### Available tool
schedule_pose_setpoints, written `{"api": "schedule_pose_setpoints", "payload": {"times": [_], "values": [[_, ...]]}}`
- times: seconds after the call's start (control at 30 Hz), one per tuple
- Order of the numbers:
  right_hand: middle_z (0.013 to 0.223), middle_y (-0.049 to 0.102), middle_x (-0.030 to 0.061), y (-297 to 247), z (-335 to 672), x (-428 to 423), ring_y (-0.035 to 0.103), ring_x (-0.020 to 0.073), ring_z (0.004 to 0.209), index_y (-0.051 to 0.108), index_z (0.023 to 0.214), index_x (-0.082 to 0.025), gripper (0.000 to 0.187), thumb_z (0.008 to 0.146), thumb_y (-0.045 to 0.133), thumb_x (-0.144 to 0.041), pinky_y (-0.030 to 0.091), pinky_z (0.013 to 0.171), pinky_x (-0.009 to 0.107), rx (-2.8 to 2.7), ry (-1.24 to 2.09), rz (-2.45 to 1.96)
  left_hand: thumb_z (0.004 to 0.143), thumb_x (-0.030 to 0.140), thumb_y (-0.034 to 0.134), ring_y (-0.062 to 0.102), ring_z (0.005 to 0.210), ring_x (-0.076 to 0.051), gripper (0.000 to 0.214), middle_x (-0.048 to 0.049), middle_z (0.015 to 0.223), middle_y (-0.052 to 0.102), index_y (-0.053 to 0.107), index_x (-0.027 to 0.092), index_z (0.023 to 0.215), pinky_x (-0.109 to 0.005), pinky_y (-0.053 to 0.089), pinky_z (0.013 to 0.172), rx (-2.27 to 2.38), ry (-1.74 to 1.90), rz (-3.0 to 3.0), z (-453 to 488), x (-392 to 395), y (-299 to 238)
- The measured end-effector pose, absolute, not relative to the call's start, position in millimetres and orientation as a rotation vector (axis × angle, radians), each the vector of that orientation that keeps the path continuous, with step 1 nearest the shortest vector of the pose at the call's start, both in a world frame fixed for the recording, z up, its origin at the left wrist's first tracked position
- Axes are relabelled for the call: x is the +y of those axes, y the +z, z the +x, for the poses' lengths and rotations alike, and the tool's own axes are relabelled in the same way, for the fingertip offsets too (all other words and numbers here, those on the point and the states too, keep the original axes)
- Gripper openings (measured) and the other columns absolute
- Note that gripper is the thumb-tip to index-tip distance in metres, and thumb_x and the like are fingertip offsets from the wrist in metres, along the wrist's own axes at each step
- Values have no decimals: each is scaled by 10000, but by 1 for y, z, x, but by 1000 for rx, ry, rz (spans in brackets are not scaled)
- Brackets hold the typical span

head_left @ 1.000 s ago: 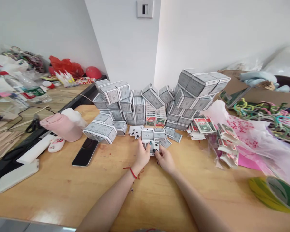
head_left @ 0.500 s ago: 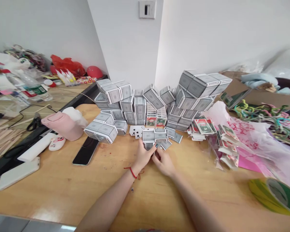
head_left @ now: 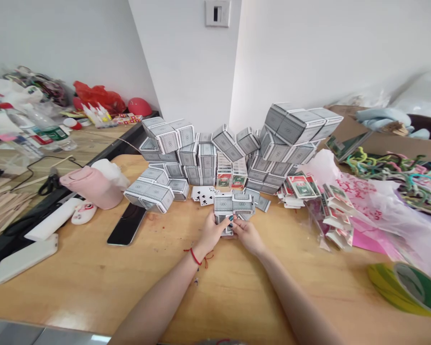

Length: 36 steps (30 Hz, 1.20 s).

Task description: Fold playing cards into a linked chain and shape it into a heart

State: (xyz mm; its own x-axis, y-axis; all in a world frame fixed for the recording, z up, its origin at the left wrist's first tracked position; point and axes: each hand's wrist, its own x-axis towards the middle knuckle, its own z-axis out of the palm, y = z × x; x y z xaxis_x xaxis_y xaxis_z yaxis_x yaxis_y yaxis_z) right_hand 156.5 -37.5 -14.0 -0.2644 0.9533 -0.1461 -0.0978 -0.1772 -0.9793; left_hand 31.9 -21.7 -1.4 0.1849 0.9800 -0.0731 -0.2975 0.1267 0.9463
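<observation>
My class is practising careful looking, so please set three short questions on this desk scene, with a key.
1. True or false: the red bracelet is on the right wrist.
2. Which is nearer the left hand: (A) the black phone or (B) the yellow tape roll?
3. Fill in: the right hand and left hand are both at a block of folded playing ____.

Key: 1. False, left wrist. 2. A. 3. Cards.

I am holding a folded playing-card block of smooth printed paper card, and the stacked card blocks are showing the same papery, faintly satiny finish. The wooden tabletop is gleaming smoothly. The smartphone is presenting a glossy, glass-like black face, the tape roll is looking like slick plastic, and the pipe cleaners are appearing fuzzy.
</observation>
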Motion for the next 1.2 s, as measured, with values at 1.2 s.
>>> {"api": "schedule_pose_setpoints", "payload": {"times": [1.2], "values": [[448,499,-24,-10,143,-48,457,114,328,459,611,-215,357,790,378,-513,370,343,232,-1398,1107,-1333,616,285,651,619,657,-162,280,-54,782,663,565,129,832,-262,473,565,902,1277,824,43,-13,-3]]}}
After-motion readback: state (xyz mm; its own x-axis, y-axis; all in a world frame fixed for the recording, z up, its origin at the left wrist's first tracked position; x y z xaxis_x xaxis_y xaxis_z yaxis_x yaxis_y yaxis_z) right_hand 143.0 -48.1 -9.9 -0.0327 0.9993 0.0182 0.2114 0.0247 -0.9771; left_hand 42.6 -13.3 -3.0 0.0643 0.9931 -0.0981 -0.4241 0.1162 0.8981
